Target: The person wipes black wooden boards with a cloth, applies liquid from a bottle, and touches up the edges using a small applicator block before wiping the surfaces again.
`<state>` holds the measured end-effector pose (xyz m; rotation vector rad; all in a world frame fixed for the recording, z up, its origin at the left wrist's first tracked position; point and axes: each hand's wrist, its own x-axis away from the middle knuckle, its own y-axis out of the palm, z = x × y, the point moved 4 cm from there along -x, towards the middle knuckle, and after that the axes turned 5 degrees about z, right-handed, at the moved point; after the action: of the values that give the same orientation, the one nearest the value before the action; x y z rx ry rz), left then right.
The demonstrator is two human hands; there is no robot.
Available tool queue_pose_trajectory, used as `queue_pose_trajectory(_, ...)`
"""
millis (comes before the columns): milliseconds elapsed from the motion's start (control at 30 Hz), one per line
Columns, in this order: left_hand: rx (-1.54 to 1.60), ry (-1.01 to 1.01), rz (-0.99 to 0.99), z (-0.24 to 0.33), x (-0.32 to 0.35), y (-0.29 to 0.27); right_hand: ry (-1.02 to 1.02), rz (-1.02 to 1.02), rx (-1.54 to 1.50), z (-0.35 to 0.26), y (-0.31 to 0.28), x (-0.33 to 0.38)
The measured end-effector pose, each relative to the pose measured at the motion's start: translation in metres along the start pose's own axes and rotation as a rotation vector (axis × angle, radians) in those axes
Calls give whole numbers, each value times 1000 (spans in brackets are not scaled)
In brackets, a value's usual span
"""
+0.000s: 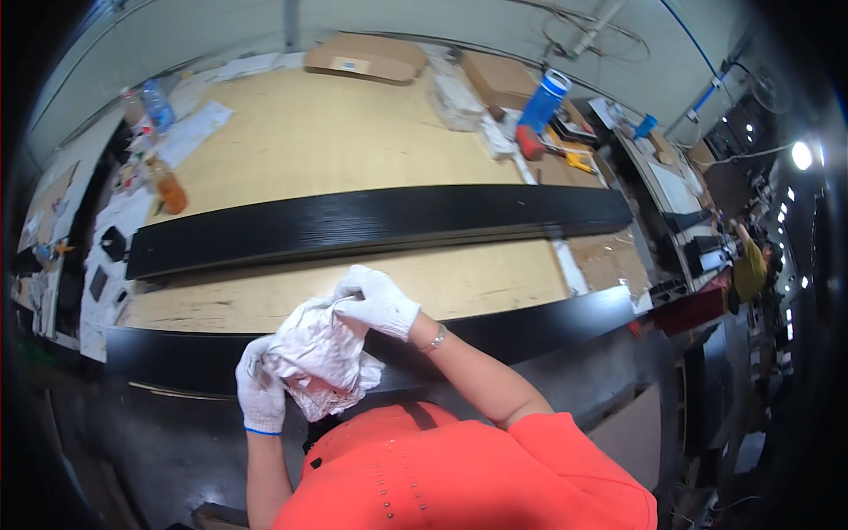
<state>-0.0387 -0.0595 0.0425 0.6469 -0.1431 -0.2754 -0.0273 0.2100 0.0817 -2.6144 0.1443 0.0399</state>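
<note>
A crumpled white cloth [318,353] hangs between my two gloved hands, in front of my body. My left hand [261,389], in a white knit glove with a blue cuff edge, grips the cloth's left side. Higher up and to the right, my right hand [375,303] pinches its upper edge. Below the cloth lies a long black board [530,331] along the near edge of the table, partly hidden by my arms and the cloth. Farther off, a second long black board [380,215] lies across the pale tabletop [344,132].
On the left stand a bottle of orange liquid [168,185] and a clear plastic bottle [157,106]. Flat cardboard [367,58] lies at the back. A blue cylinder [545,102] and a yellow tool [579,161] are at the right. Another person [749,269] is at the far right.
</note>
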Motion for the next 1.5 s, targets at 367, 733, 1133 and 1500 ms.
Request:
queue_pose_trajectory(367,-77,-127,199,109,-41,-153,143,-223,-518,-117,196,-217)
queue_pose_trajectory(733,163,-102,498,156,-13,-253,77,305,-281,-87,299,-471)
queue_pose_trajectory(1133,43,-1,453,175,-63,-294,-245,48,-299,-209,224,-377)
queue_pose_trajectory(1500,110,-83,138,162,-100,-222,-208,-408,700,-180,241,-179)
